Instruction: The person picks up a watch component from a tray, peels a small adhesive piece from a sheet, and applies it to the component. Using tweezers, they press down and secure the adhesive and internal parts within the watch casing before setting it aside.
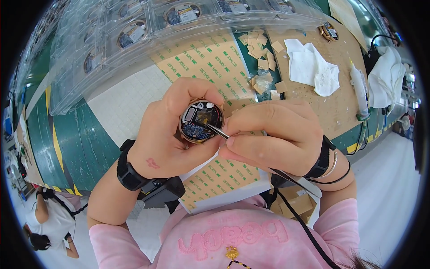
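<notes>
My left hand is wrapped round a small round device housing with a copper-coloured rim, its open side facing up. Inside it sit a blue circuit board, a grey rectangular part, and a dark area with a small yellowish patch. Pinched between the fingers of my right hand is a pair of metal tweezers. Their tips reach into the housing, at the edge of the circuit board near the yellowish patch. Whether the tips grip anything is too small to tell. My right fingertips are close beside the rim.
Under my hands lies a backing sheet with green print. Transparent trays of similar round units stand at the back. On the brown board are white cloths, a glue syringe and another unit. Tan squares lie scattered beside it.
</notes>
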`<action>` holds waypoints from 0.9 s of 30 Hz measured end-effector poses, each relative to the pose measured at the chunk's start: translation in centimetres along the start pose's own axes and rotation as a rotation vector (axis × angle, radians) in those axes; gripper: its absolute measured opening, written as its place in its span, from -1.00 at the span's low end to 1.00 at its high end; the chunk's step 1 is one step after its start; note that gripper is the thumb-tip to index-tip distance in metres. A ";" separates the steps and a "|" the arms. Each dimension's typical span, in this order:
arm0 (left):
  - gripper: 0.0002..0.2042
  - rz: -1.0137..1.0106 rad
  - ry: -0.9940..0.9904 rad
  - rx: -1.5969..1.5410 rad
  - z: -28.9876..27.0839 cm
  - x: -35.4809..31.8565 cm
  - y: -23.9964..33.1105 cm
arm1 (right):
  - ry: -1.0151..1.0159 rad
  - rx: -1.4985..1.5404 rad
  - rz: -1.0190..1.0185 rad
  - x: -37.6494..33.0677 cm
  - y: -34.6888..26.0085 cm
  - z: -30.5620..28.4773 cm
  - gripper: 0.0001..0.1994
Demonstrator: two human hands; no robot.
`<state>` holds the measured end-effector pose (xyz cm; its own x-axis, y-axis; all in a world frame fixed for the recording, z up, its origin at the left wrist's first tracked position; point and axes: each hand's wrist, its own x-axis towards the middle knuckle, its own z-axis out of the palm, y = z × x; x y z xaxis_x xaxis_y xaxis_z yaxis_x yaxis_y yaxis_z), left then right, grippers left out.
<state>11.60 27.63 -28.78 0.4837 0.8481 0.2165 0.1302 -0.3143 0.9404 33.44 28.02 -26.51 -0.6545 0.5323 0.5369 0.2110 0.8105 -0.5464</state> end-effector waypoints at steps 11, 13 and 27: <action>-0.55 -0.046 0.016 -0.034 0.1 -0.1 -0.2 | 0.078 -0.085 -0.099 0.1 0.0 1.1 -0.76; -0.54 -0.075 0.053 -0.080 0.2 -0.3 -0.2 | 0.111 -0.114 -0.137 0.1 0.0 1.4 -0.78; -0.52 -0.096 0.056 -0.153 0.0 -0.4 0.1 | 0.171 -0.101 -0.136 0.2 -0.2 1.8 -0.79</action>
<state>11.37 27.27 -28.78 0.4255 0.8950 0.1340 0.0380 -0.1656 0.9855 31.95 27.52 -27.44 -0.5513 0.4432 0.7069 0.2063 0.8933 -0.3992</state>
